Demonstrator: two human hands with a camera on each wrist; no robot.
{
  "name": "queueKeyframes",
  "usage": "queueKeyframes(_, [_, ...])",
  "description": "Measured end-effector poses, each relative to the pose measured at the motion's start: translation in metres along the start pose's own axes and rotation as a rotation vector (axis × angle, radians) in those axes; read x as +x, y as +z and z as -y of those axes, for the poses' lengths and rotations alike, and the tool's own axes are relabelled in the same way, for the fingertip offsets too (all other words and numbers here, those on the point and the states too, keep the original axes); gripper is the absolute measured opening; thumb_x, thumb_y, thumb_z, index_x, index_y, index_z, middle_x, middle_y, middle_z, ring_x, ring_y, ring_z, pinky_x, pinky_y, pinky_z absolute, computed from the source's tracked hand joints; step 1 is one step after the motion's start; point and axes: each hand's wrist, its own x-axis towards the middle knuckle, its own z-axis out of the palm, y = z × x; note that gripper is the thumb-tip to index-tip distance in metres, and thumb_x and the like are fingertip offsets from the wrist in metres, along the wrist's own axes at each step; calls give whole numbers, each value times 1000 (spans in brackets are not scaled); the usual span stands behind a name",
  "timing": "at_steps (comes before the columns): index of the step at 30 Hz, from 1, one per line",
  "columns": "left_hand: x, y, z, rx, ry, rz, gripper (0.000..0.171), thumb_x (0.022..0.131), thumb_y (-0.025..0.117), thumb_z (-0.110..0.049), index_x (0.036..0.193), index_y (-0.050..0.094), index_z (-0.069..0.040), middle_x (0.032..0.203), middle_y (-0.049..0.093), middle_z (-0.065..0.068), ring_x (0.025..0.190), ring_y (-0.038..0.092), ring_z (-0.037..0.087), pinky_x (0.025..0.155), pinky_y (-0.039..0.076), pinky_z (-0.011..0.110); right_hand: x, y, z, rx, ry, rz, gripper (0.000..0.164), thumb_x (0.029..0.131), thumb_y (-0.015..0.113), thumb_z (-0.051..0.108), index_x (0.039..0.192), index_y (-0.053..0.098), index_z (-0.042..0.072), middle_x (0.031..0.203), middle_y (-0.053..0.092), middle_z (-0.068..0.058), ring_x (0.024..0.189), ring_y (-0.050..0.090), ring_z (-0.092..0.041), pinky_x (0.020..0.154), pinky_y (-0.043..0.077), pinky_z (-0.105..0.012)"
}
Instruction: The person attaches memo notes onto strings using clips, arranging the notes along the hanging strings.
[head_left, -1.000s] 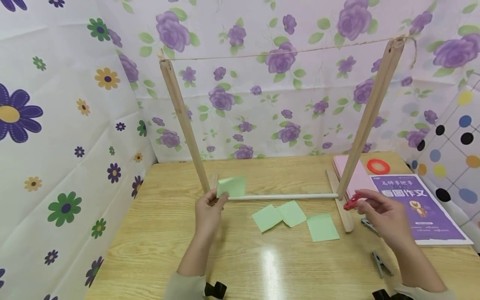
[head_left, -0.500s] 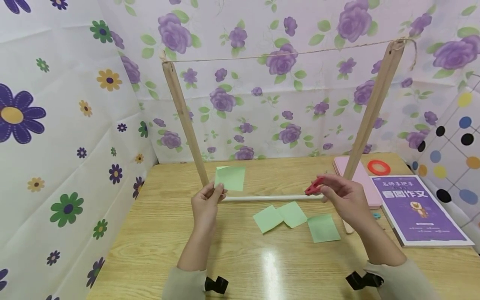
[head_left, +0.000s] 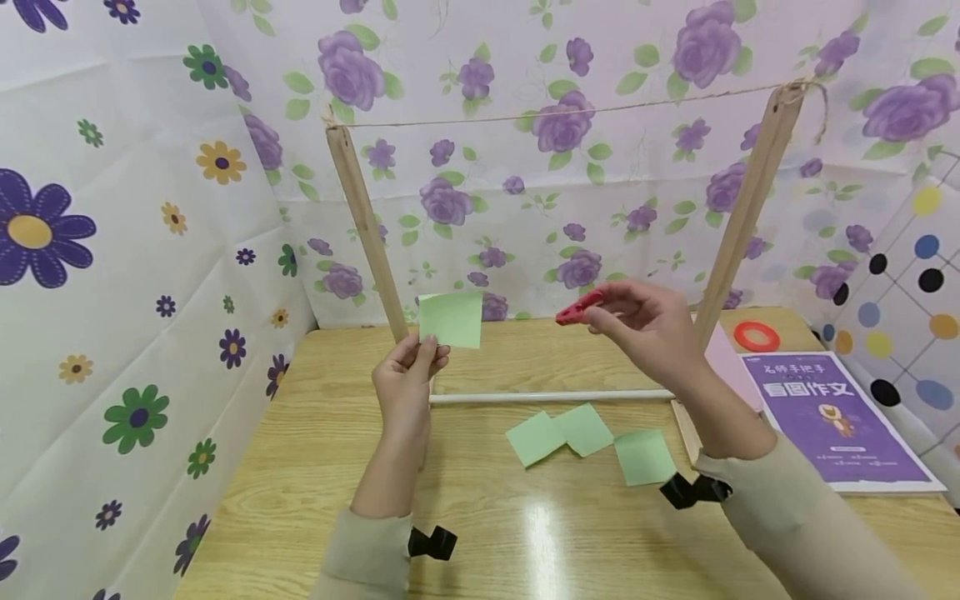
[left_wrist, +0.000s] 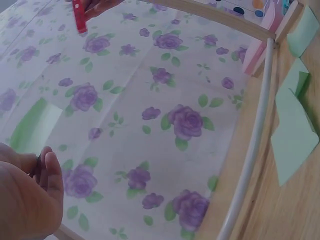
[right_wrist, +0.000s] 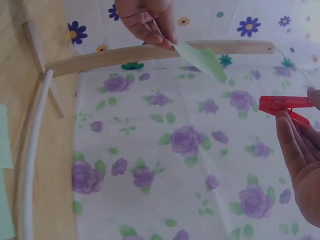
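My left hand (head_left: 405,379) pinches a green sticky note (head_left: 452,320) by its lower left corner, raised in front of the left wooden post (head_left: 367,229). In my right hand (head_left: 648,333) a red clothespin (head_left: 579,308) is held between thumb and fingers, its tip pointing left toward the note. The right wrist view shows the clothespin (right_wrist: 282,105) level, with the note (right_wrist: 202,61) some distance from it. Above both hands a thin twine (head_left: 555,115) runs between the tops of the two posts.
Several green notes (head_left: 585,429) lie on the wooden table (head_left: 315,500). A white rod (head_left: 555,397) joins the posts low down. Behind the right post (head_left: 750,200) are a pink box (head_left: 726,367), an orange ring (head_left: 757,337) and a purple book (head_left: 832,417).
My left hand has lifted the note off the level of the white rod. My right hand has moved left and up with the clothespin, from beside the book to between the posts.
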Motion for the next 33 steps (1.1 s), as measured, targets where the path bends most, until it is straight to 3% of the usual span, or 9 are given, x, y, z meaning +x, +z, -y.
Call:
queueKeyframes(8, [9,7,-15,-83,77,-52,21,94,72,-4,111,66,8,85,74,7,76,74,14,79,63,27,42,5,22,-48,-94,-4,8,93,70,-3,100,73,-5,88,76,2,72,72,-12,66,63,-25])
queueKeyframes(21, [18,11,-35,-77,146,-63,22,94,74,-10,108,69,6,83,75,7,77,75,15,80,63,30,84,9,54,-87,-217,74,5,91,72,-3,95,72,-6,85,75,-11,71,73,-13,58,59,-19])
queueKeyframes(29, [20,12,-46,-67,160,-57,22,95,73,-12,108,70,5,86,75,9,80,75,17,82,63,30,105,11,77,-279,-405,136,5,91,76,4,93,77,-1,82,76,-4,69,71,-3,56,54,-15])
queueKeyframes(33, [21,13,-50,-80,173,-50,25,95,73,-13,111,69,6,89,74,11,80,75,16,81,63,30,117,11,89,-316,-477,139,5,91,75,3,92,78,-2,82,77,-4,69,71,-2,60,57,-14])
